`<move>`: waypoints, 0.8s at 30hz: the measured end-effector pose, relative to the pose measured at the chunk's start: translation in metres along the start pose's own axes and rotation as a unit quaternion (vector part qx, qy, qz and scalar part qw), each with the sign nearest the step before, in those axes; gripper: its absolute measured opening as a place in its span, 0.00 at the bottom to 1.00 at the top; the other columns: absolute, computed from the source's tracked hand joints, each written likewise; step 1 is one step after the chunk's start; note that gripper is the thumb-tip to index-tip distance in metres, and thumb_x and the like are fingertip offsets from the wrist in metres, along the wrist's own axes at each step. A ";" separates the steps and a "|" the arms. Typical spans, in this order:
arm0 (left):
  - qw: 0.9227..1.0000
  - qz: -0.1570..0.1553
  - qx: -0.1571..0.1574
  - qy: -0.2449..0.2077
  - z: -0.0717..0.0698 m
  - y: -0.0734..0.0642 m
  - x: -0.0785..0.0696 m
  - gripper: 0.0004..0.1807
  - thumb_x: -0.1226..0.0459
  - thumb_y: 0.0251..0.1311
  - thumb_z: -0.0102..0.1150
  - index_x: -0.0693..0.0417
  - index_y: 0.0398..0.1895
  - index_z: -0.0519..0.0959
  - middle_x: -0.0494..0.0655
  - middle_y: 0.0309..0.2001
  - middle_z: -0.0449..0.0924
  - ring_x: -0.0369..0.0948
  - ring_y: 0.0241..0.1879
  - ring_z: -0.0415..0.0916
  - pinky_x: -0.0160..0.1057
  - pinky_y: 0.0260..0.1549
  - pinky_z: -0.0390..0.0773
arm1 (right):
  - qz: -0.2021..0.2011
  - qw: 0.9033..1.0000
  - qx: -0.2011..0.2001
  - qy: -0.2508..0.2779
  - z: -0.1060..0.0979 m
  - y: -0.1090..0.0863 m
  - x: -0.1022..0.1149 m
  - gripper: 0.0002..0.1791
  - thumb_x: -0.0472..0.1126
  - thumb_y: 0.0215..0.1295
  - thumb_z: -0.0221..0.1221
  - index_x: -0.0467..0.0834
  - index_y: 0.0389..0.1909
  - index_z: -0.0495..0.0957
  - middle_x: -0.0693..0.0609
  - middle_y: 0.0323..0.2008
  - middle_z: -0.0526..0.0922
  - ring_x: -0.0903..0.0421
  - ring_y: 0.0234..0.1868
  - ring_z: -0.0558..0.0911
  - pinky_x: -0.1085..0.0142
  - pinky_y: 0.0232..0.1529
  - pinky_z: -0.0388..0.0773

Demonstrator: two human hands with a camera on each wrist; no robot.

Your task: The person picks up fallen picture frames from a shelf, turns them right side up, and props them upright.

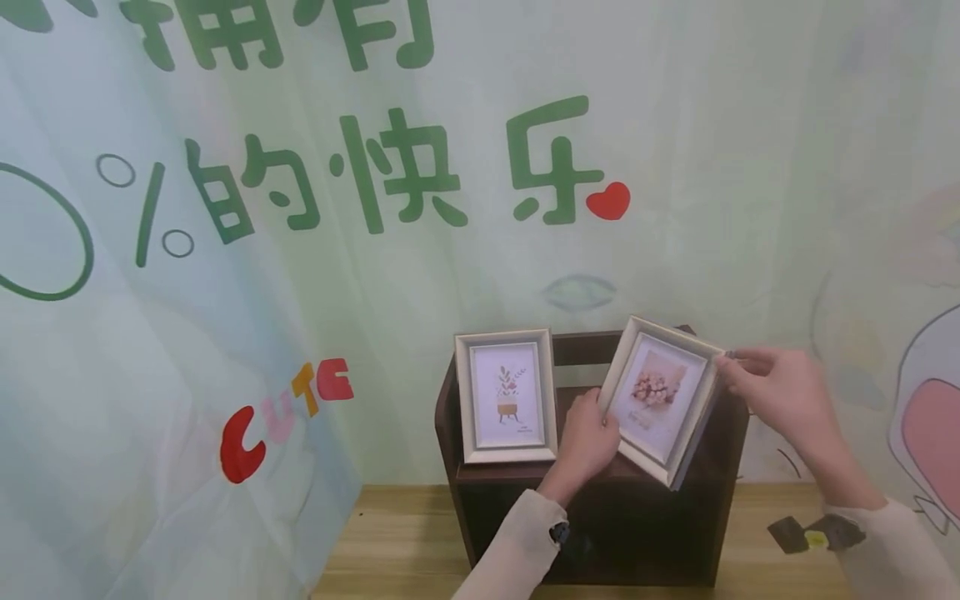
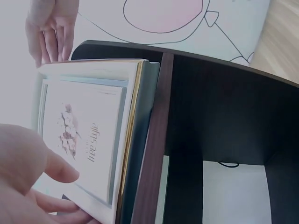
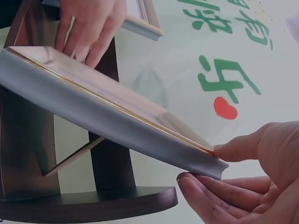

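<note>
A cream picture frame (image 1: 660, 396) with a pink flower picture leans at a tilt over the right part of a dark brown shelf (image 1: 596, 533). My left hand (image 1: 587, 435) grips its left edge, thumb on the front and fingers behind. At the upper right corner, my right hand (image 1: 783, 396) pinches the frame between thumb and fingers, as the right wrist view also shows. Behind the frame, a thin support leg (image 3: 74, 156) slants out toward the shelf. A second cream picture frame (image 1: 507, 396), with a potted plant print, stands upright on the shelf's left side.
The shelf has raised side panels and a back rail (image 1: 581, 346); its lower compartment is dark. It stands on a wood-grain floor (image 1: 397, 533). A printed curtain (image 1: 420, 275) with green characters and a red heart hangs close behind and to the left.
</note>
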State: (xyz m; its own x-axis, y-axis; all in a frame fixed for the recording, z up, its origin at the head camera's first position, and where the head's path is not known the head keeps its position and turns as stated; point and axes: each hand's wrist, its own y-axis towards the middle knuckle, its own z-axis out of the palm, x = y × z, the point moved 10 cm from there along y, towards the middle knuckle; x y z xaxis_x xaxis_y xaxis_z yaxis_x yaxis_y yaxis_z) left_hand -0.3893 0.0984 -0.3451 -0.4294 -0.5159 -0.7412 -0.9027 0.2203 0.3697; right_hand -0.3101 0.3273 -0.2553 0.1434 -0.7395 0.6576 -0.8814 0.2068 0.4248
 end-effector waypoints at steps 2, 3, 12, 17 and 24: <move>1.000 0.004 -0.003 0.001 -0.001 -0.003 0.000 0.25 0.69 0.67 0.54 0.66 0.67 0.76 0.60 0.53 0.82 0.51 0.54 0.81 0.51 0.58 0.83 | 0.003 1.000 0.006 0.004 0.001 0.004 -0.003 0.36 0.57 0.78 0.57 0.26 0.64 0.76 0.22 0.55 0.83 0.37 0.42 0.91 0.67 0.26 0.85; 1.000 0.003 -0.003 0.002 -0.002 -0.005 0.001 0.25 0.69 0.67 0.54 0.67 0.67 0.76 0.60 0.54 0.82 0.51 0.54 0.81 0.51 0.58 0.83 | 0.002 1.000 0.007 0.003 0.001 0.006 -0.004 0.36 0.57 0.77 0.57 0.26 0.64 0.76 0.23 0.55 0.83 0.35 0.44 0.91 0.67 0.26 0.85; 0.999 -0.008 -0.011 -0.044 -0.005 -0.016 0.012 0.21 0.71 0.72 0.50 0.66 0.66 0.76 0.62 0.59 0.84 0.53 0.59 0.83 0.51 0.61 0.83 | -0.004 1.000 0.018 -0.008 0.002 0.023 -0.014 0.36 0.57 0.78 0.57 0.27 0.66 0.75 0.25 0.59 0.82 0.27 0.58 0.83 0.46 0.47 0.86; 0.994 -0.016 -0.014 -0.109 -0.005 -0.024 0.021 0.19 0.70 0.76 0.50 0.62 0.67 0.77 0.60 0.62 0.83 0.52 0.59 0.84 0.47 0.58 0.86 | 0.007 0.999 0.049 0.012 0.006 0.032 -0.019 0.39 0.59 0.78 0.56 0.27 0.68 0.73 0.26 0.61 0.80 0.31 0.56 0.87 0.33 0.57 0.78; 0.986 -0.021 -0.020 -0.163 -0.007 -0.035 0.026 0.19 0.68 0.76 0.56 0.60 0.66 0.78 0.58 0.62 0.83 0.51 0.62 0.84 0.43 0.59 0.85 | 0.025 0.995 0.087 0.031 0.015 0.041 -0.022 0.43 0.63 0.78 0.53 0.29 0.74 0.68 0.27 0.68 0.75 0.30 0.61 0.83 0.26 0.64 0.69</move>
State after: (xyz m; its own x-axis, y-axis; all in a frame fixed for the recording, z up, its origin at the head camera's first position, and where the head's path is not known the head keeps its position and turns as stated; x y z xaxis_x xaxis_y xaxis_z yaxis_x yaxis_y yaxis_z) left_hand -0.3689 0.0719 -0.3734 -0.3829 -0.2285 -0.8951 -0.9211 0.1680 0.3511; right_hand -0.3562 0.3421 -0.2614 0.1192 -0.6893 0.7146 -0.9520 0.1249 0.2793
